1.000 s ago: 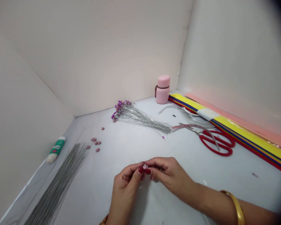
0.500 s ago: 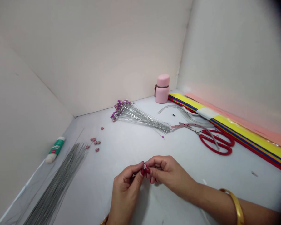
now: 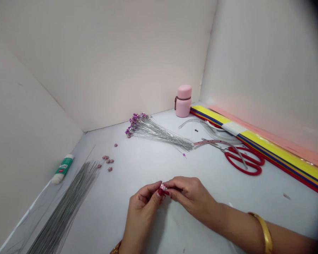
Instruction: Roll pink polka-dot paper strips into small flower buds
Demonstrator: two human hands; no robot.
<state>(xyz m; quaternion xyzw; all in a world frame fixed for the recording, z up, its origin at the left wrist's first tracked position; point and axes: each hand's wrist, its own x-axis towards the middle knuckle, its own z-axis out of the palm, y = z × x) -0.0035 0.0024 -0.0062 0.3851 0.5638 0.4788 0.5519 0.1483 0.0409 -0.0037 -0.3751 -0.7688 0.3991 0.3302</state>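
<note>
Between my fingertips is a small pale pink paper star point(image 3: 163, 186) with reddish marks, partly covered by the fingers. My left hand point(image 3: 143, 208) pinches it from the left with thumb and index finger. From the right, the thumb and index finger of my right hand point(image 3: 190, 194) close on its other side. Several small pinkish stars point(image 3: 108, 161) lie to the left, beside the tips of a bundle of bare grey wires point(image 3: 60, 208). Farther back rests a bunch of wire stems point(image 3: 161, 134) topped with purple and pink stars.
Red-handled scissors point(image 3: 245, 160) lie at right, near a pink dotted strip point(image 3: 209, 141) and clear tubing point(image 3: 192, 120). Behind them are stacked coloured sheets point(image 3: 275, 150). A pink bottle point(image 3: 183, 101) stands at the back; a green-and-white glue stick point(image 3: 63, 169) lies far left.
My fingers have shifted slightly around the small star, and more of its pale surface shows. The right hand's lower fingers have curled out of sight. Nothing else on the table has moved.
</note>
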